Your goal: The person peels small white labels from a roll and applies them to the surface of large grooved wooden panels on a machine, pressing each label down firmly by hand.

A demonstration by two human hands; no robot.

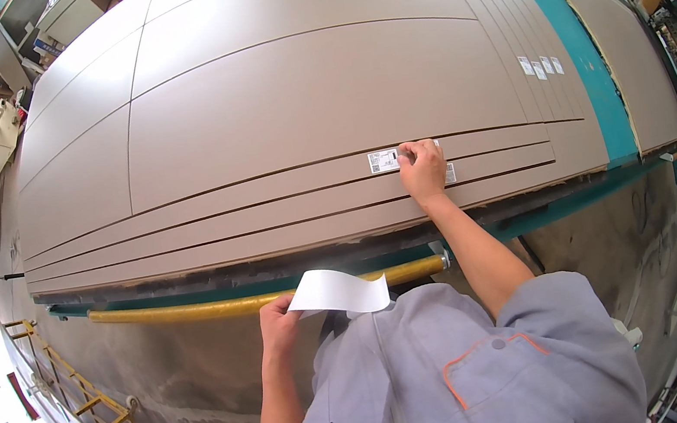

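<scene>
A large brown panel [321,96], cut into sections and narrow strips, lies flat before me. My right hand [424,171] is closed, its curled fingertips at the right end of a white printed label [383,161] on a near strip. The fingers hide that end, so whether it is lifted or stuck down cannot be seen. Another white label [449,174] sits just beside my right wrist, partly covered by it. Close to my body, my left hand [278,321] pinches a curling white paper strip [337,292] by its left end.
Several small labels [540,67] are stuck on the panel's right-hand strips. A teal band [565,29] runs beside them, with another board [626,55] beyond. A yellow bar [196,309] runs along the near edge. At the left stands a yellow metal ladder-like frame [91,402].
</scene>
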